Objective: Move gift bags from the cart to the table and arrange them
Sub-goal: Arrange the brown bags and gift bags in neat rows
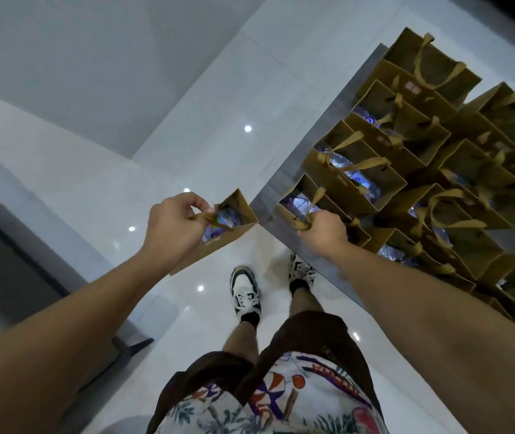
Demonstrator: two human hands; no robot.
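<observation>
Head view: our left hand [173, 225] pinches handles of bag [229, 228], hanging mouth-up off table [284, 180] corner, long axis toward table. Our right hand [323, 231] grips handles of corner bag [309, 208] on table, upright among rows.

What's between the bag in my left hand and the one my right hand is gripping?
Only the table's bare corner in the head view; no other bag.
</observation>
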